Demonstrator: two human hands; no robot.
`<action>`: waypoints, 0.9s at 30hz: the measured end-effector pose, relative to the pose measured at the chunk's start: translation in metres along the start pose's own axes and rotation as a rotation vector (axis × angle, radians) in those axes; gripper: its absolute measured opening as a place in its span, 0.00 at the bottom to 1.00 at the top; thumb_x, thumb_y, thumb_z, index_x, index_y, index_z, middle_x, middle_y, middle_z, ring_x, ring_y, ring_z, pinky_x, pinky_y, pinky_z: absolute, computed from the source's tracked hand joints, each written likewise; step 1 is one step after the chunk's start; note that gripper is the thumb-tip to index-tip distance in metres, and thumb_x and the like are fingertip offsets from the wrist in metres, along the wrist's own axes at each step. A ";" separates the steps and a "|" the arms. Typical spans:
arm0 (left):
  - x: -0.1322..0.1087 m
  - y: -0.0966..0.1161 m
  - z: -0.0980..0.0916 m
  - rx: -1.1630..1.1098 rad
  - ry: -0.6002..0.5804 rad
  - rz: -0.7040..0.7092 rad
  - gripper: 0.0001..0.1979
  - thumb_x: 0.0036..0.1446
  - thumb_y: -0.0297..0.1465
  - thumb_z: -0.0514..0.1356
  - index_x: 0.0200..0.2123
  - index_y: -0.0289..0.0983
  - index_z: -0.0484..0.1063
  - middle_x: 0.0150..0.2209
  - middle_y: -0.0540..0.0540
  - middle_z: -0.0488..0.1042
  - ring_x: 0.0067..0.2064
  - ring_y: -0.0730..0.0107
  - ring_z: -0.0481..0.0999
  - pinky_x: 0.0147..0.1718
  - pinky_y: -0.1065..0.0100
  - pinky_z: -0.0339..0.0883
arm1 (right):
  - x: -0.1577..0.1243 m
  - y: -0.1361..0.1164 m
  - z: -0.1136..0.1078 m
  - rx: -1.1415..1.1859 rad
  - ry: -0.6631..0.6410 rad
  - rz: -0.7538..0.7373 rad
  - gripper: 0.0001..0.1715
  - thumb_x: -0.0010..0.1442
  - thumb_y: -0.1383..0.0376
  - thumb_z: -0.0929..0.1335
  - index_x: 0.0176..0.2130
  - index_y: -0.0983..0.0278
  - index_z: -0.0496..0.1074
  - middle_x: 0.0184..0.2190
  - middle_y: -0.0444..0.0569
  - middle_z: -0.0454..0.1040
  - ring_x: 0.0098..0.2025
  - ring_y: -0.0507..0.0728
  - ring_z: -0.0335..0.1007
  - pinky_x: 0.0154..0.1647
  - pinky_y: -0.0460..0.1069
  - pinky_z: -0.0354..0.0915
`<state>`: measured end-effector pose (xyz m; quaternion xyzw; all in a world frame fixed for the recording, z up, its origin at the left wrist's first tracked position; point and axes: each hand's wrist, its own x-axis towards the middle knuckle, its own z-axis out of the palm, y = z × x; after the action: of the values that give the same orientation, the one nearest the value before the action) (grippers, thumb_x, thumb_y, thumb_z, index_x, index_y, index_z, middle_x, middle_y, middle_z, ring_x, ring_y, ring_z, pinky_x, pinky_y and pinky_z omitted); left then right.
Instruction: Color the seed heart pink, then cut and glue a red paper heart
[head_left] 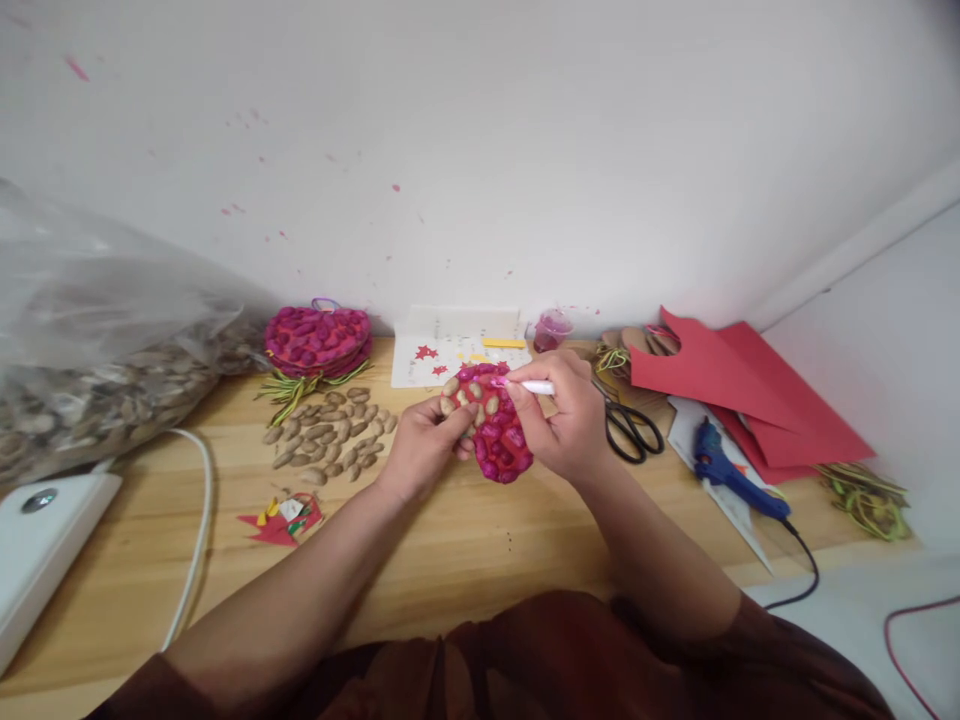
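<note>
My left hand grips the left edge of a round red disc covered with peanut shells, thumb on top. Many shells on it are painted magenta; several at the left and middle are still plain tan. My right hand pinches a white-handled paintbrush, its magenta tip touching the shells near the disc's upper part. Left of the hands, loose peanuts lie spread on the wooden table. A stack of magenta peanut-covered discs with green and yellow cords stands behind them.
At left are a plastic bag of peanuts, a white power box and its cable. Paper scraps lie in front. A paint cup, black scissors, red sheets and a blue glue gun are at right.
</note>
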<state>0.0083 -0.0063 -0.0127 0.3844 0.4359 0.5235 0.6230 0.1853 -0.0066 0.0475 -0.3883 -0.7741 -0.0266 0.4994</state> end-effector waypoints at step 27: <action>0.005 -0.002 -0.001 0.004 -0.009 -0.115 0.20 0.39 0.41 0.79 0.30 0.32 0.81 0.27 0.48 0.77 0.26 0.77 0.69 0.26 0.74 0.66 | 0.078 0.150 0.004 -0.653 -0.410 0.791 0.16 0.61 0.52 0.70 0.38 0.62 0.80 0.44 0.59 0.82 0.54 0.69 0.74 0.55 0.61 0.65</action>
<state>0.0086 -0.0018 -0.0158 0.3623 0.4556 0.4840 0.6533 0.2605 0.1447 0.0556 -0.7814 -0.6021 0.0002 0.1640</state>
